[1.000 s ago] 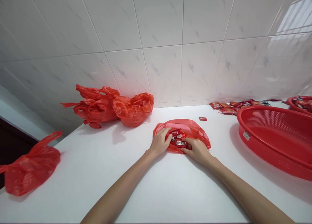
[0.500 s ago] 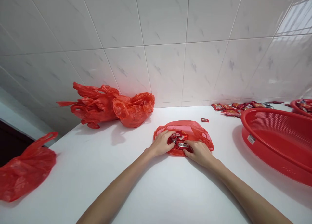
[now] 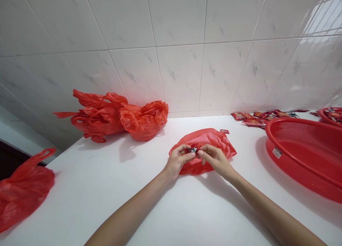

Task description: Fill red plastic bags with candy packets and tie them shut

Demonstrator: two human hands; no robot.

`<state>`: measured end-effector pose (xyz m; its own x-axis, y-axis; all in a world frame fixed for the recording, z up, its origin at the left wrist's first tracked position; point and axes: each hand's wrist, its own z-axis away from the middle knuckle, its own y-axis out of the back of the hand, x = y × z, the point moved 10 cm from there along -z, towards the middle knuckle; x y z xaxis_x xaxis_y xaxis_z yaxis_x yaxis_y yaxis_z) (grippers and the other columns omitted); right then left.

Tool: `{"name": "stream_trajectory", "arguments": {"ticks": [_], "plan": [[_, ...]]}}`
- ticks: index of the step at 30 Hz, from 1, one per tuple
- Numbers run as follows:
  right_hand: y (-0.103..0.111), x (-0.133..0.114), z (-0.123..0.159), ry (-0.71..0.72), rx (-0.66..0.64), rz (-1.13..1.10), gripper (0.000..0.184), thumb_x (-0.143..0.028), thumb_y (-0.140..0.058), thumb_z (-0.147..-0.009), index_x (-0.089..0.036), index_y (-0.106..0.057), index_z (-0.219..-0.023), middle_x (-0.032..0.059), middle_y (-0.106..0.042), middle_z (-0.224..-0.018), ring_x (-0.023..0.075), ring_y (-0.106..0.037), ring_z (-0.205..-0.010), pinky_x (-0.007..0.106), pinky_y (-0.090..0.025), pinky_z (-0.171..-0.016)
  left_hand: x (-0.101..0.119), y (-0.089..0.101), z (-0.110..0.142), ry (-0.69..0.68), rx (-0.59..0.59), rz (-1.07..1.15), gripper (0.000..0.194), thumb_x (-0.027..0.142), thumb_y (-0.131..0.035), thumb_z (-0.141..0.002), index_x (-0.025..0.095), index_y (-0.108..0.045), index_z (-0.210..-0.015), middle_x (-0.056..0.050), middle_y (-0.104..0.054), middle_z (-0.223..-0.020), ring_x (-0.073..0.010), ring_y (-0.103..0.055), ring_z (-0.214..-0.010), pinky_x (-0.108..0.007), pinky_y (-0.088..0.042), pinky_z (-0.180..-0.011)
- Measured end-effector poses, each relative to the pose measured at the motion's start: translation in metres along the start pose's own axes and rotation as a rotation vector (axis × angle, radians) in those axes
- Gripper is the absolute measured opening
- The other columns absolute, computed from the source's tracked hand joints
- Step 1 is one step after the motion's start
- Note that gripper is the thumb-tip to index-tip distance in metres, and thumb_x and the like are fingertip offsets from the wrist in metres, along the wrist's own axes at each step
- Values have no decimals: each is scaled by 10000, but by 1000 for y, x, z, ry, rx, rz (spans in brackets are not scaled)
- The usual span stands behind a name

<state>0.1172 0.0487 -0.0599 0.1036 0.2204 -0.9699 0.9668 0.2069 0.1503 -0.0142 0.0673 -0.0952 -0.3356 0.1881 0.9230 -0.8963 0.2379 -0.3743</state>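
two-handed handling step, i'd say: left hand (image 3: 184, 155) fingers pinch one end of a small packet (image 3: 193, 150), right hand (image 3: 211, 157) fingers the other. packet is over the red bag (image 3: 197, 167) on the desk (image 3: 203, 210). next move probably calls for a light, steady grip.

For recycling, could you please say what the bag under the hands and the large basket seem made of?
Bag: probably thin, shiny plastic film, being creased and translucent. Large basket: likely moulded plastic, slightly glossy, with a smooth, perforated body.

L hand (image 3: 175, 162), R hand (image 3: 218, 161) now pinch pkt (image 3: 193, 150) above bag (image 3: 199, 168).
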Motion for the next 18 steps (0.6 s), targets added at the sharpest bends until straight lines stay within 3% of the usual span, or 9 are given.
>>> {"name": "stream_trajectory", "arguments": {"ticks": [3,8,13,18], "plan": [[-8,4,4,-11,5,-100,462,-623,-629,-873,-201,-508,-725,-19,-568,-679,127,-537,-588,280,-441,-588,-5,-5,7,-12,24,-38,446,352,-929,-577,162,-641,-861,-29,-740,-854,-153,-686,-800,-306,-537,-829],[-8,17,14,-42,10,-105,503,-660,-593,-888,-209,-478,-699,-38,-501,-582,120,-455,-535,265,-353,-532,-14,-2,11,-37,54,-168,480,412,-918,-592,167,-656,-911,-20,-727,-841,-152,-680,-768,-296,-551,-769],[-6,19,22,-66,-3,-67,501,-649,-550,-922,-216,-443,-695,-36,-506,-559,123,-436,-532,268,-329,-540,-21,-6,13,-18,-13,-237,521,448,-906,-611,149,-731,-1000,-85,-751,-960,-201,-701,-860,-333,-565,-803],[-6,19,23,-84,-16,-83,498,-650,-551,-923,-215,-448,-703,-38,-507,-563,120,-443,-528,263,-335,-539,-27,-11,16,35,-76,-230,554,418,-912,-614,158,-742,-1074,-87,-758,-967,-198,-702,-847,-323,-564,-769]]}}
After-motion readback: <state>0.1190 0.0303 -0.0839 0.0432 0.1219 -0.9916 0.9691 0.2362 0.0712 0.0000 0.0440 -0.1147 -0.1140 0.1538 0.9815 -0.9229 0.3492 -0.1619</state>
